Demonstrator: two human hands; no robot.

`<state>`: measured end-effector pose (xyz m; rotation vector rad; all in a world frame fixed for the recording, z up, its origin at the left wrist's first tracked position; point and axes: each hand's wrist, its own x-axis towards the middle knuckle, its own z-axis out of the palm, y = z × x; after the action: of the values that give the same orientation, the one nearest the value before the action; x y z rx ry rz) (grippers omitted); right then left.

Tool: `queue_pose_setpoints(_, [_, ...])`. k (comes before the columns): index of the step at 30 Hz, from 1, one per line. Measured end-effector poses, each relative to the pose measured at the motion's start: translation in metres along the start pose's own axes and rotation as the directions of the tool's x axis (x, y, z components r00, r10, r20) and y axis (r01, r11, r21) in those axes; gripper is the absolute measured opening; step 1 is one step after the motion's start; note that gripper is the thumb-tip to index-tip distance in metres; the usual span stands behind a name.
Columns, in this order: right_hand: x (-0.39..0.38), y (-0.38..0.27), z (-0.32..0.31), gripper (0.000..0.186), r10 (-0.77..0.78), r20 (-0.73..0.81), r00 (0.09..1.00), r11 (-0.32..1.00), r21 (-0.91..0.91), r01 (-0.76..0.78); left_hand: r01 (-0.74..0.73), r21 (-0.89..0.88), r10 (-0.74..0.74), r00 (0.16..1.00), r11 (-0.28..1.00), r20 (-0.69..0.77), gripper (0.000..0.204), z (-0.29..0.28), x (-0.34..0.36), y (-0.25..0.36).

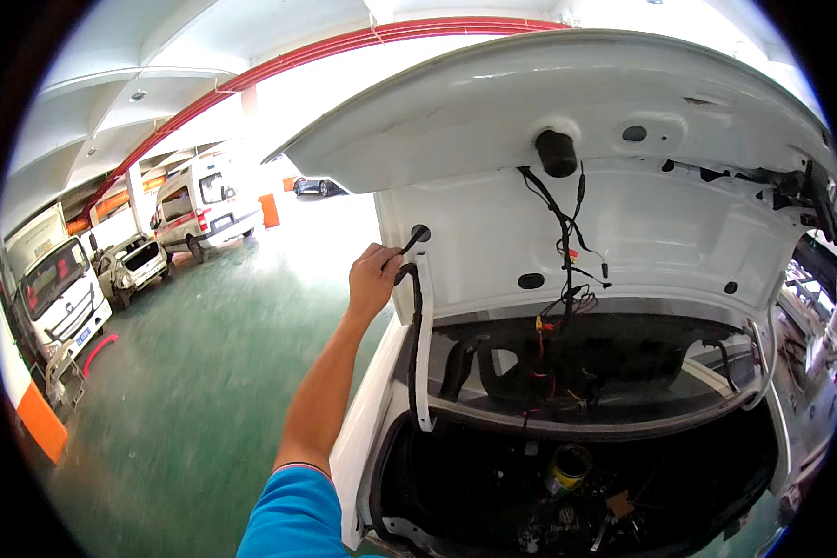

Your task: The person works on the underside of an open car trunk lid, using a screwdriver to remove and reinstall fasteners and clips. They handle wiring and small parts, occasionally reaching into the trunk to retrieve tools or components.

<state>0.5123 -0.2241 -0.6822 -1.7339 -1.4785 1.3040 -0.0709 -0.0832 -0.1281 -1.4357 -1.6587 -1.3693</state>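
My left hand [372,277] is raised at the left edge of a white car's open trunk lid [474,242]. Its fingers are closed around a black wiring harness [409,244], whose upper end reaches a round hole in the lid's inner panel. A black sleeved length curves out below the hand and runs down along the white hinge arm [425,344]. My right hand is out of the picture. From the middle of the lid hangs a loose bundle of black wires [567,244] with small connectors and yellow and red bits.
Below the lid lies the dark trunk [679,474], with a yellow can [568,468] and small loose pieces inside. A black cylindrical part [556,153] sticks out of the lid. Across the green floor stand a truck [60,293], a damaged car [135,265] and a white van [205,205].
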Motion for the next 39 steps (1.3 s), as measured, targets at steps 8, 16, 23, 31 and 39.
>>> queue_pose_setpoints(8, [0.048,0.029,0.007,0.042,0.216,0.205,0.955,0.967,-0.181,-0.18,-0.23,0.606,0.123,0.969,0.761,0.212,0.029,0.008,0.057,0.03])
queue_pose_setpoints(16, [0.141,-0.023,0.068,0.037,-0.499,0.221,0.838,0.751,-0.372,0.546,-0.265,0.725,0.17,0.964,0.636,0.204,0.026,0.048,0.065,-0.038])
queue_pose_setpoints(23, [0.138,0.027,0.04,0.043,-0.013,0.164,0.986,0.819,-0.563,0.105,-0.171,0.725,-0.074,0.953,0.668,0.293,0.031,0.065,0.062,0.037])
queue_pose_setpoints(31, [0.106,-0.142,0.016,0.038,-0.378,-0.021,0.925,0.864,-0.368,0.345,-0.098,0.725,-0.063,0.979,0.682,0.192,0.029,0.064,0.055,0.01])
queue_pose_setpoints(39, [-0.005,-0.573,-0.05,0.023,-0.978,-0.167,0.125,0.162,-0.227,0.96,-0.074,0.631,-0.057,0.981,0.772,0.185,0.02,0.052,0.046,0.02])
